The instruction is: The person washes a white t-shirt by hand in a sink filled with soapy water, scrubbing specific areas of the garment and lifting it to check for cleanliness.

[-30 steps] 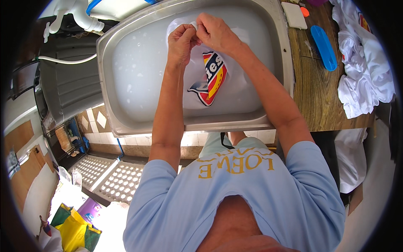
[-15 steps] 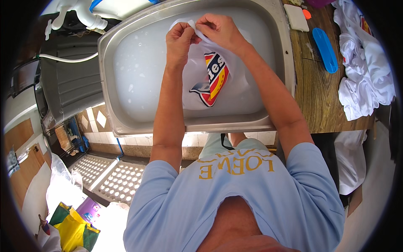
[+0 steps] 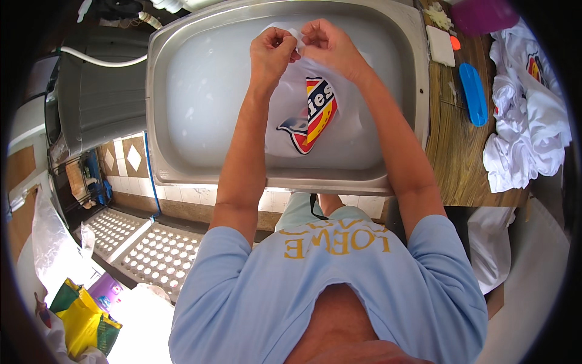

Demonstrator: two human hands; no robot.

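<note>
your left hand [image 3: 274, 50] and right hand [image 3: 327, 45] meet over the steel sink [image 3: 182, 164], fingertips pinched tight on the top edge of a white sheet [image 3: 339, 121] that bears a red, yellow and blue printed emblem [image 3: 310, 115]. the sheet hangs down from your fingers toward you, over the milky water. out beyond your right fingers, on the wooden counter [image 3: 451, 151], lie a blue scraper [image 3: 473, 92], a white block [image 3: 441, 45] and bunched white cloth [image 3: 527, 115]
</note>
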